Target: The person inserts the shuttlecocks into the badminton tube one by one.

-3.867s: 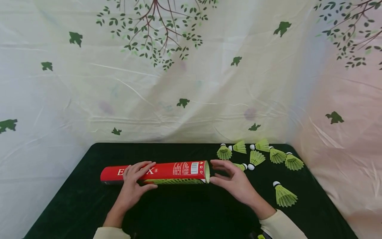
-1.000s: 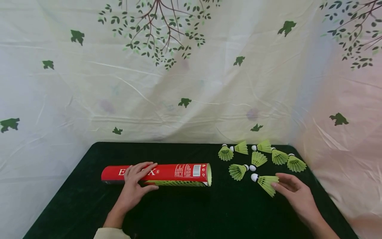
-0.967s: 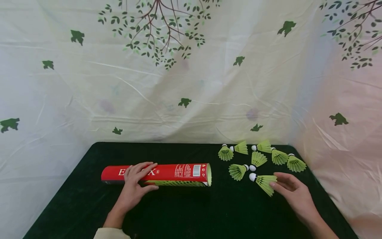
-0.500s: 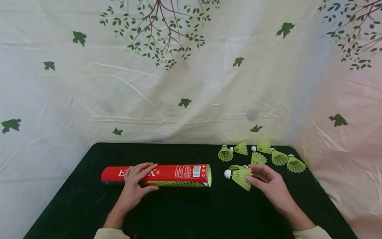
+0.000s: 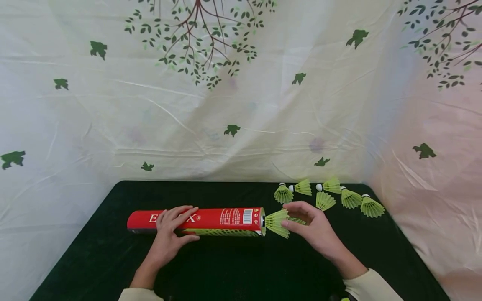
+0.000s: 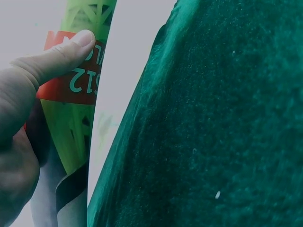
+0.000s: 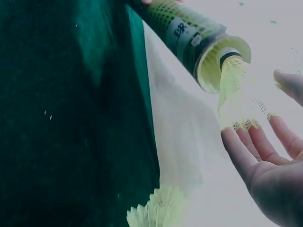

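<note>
A: Where's the shuttlecock (image 5: 277, 223)?
B: Cork (image 7: 229, 50) just inside red tube (image 5: 226, 215)'s open mouth; R hand (image 5: 314, 228) pinches skirt rim (image 7: 246, 124).
A: L hand (image 5: 171, 230)?
B: Grips tube, thumb (image 6: 71, 53) nr side. Other shuttles (image 5: 350, 198) nr back R of dk green cloth (image 5: 241, 267).

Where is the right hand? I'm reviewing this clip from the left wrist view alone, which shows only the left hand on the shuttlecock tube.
Observer: In the head view, the right hand is just off the open end of the shuttlecock tube, holding a shuttlecock by its skirt.

Reviewer: Is any of it inside?

Observer: Yes. The right wrist view shows its white cork base within the opening, with the skirt outside.

Reviewer: Are there any others about?

Observer: The head view shows several loose yellow-green shuttlecocks on the dark green cloth, beyond the open end.
</note>
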Motion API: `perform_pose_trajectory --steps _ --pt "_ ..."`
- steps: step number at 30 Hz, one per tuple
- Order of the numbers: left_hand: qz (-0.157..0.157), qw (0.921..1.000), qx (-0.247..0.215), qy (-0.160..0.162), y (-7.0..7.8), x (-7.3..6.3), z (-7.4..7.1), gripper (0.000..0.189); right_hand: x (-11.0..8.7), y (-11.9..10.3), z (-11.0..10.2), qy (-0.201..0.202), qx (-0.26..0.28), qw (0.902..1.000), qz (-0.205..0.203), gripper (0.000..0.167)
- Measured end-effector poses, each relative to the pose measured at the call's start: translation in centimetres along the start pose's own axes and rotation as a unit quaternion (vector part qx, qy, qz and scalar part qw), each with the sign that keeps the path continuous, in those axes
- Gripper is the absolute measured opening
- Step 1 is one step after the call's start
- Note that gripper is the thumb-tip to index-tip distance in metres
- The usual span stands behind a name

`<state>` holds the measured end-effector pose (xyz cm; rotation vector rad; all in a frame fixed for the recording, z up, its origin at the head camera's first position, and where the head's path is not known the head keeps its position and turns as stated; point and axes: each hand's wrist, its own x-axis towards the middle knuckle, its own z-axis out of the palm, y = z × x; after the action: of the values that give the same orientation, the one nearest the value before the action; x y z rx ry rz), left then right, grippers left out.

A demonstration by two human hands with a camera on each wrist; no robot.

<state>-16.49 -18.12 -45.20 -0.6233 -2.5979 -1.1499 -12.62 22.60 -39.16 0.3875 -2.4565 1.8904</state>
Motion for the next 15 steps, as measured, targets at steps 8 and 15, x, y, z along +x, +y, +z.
perform_pose_trajectory --steps 8,15 --pt "0.004 1.0000 -0.007 0.000 -0.2 0.2 -0.1 0.080 1.7 -0.1 2.2 -0.014 -0.006 0.9997 0.018 0.043" --pt "0.001 1.0000 -0.007 -0.001 -0.5 0.5 -0.3 0.081 1.9 -0.1 3.0 0.000 0.000 0.9999 0.012 0.045"
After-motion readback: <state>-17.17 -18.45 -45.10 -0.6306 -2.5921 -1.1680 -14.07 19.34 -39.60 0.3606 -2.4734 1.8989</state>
